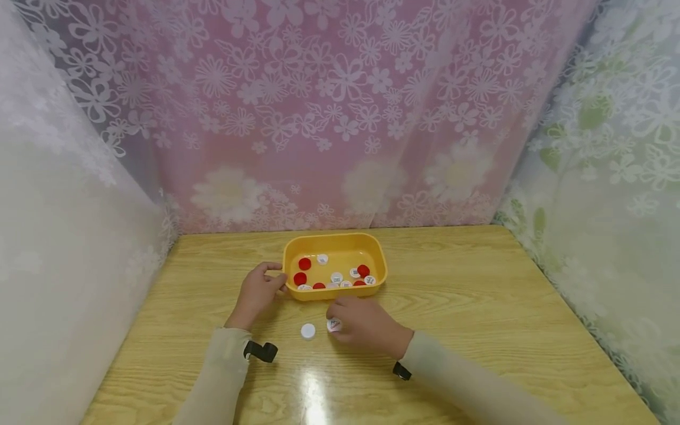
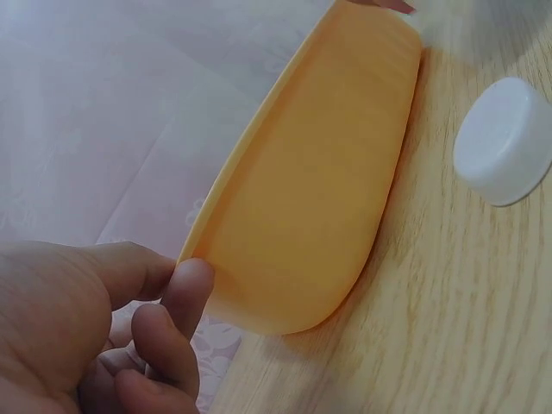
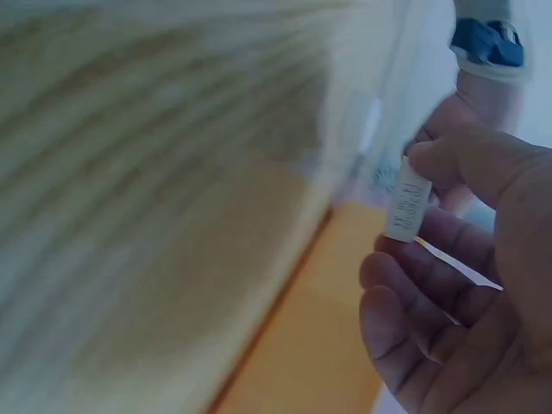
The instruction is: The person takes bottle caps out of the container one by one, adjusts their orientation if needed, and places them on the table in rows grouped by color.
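A yellow plastic tray (image 1: 340,247) stands on the table, with several red caps (image 1: 305,264) and white caps (image 1: 337,277) lying in it. At its left end, my left hand (image 1: 257,294) pinches the rim between thumb and fingers, as the left wrist view also shows. In front of the tray, my right hand (image 1: 366,321) holds a white bottle cap (image 1: 333,325) with a mark on its face. The right wrist view shows small print on that cap's side, between thumb and fingertip. Another white cap (image 1: 308,331) lies on the table between the hands.
The wood-grain table (image 1: 457,330) reaches a pink flowered curtain (image 1: 319,147) behind the tray. Pale flowered curtains hang at the left (image 1: 69,206) and right (image 1: 611,177) sides. A black wrist strap (image 1: 261,352) sits on the left sleeve.
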Demonstrator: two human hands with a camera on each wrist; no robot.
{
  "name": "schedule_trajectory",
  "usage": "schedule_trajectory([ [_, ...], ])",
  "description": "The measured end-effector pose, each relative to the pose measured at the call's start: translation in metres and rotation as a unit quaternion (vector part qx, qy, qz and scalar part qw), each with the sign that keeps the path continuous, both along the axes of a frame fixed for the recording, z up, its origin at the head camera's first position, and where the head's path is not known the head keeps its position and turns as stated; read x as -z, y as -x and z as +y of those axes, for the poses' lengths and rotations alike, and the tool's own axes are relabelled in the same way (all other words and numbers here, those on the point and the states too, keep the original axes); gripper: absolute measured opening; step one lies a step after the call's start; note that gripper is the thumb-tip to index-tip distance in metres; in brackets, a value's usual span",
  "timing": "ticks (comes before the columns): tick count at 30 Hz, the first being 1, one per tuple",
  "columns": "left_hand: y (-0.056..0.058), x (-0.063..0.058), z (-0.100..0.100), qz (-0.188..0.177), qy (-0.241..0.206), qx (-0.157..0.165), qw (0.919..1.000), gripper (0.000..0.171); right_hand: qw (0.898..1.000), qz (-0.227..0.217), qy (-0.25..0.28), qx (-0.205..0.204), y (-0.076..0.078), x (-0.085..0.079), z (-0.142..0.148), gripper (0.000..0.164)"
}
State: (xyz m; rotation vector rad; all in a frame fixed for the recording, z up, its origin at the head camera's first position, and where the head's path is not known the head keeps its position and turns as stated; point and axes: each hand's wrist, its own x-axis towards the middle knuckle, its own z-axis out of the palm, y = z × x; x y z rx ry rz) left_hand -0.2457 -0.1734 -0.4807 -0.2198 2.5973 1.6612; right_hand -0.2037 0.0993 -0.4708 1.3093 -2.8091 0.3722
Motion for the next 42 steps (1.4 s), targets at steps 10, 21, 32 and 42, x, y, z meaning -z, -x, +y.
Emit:
schedule_trajectory([
  [10, 0.000, 0.003, 0.002, 0.001, -0.001, 0.001, 1.0000, 0.035, 0.999, -0.037, -0.030, 0.006, 0.004, 0.014, -0.009, 0.013],
  [21, 0.002, 0.004, 0.002, 0.002, -0.005, 0.002, 1.0000, 0.035, 0.997, -0.049, -0.049, 0.019, 0.008, 0.016, -0.015, 0.014],
  [32, 0.000, 0.004, 0.002, -0.006, -0.002, -0.002, 1.0000, 0.035, 0.997, -0.063, -0.047, 0.026, 0.005, 0.014, -0.017, 0.023],
  [42, 0.000, 0.000, 0.000, 0.002, 0.007, -0.003, 1.0000, 0.035, 0.996, -0.074, -0.031, 0.031, 0.010, -0.003, -0.012, 0.035],
])
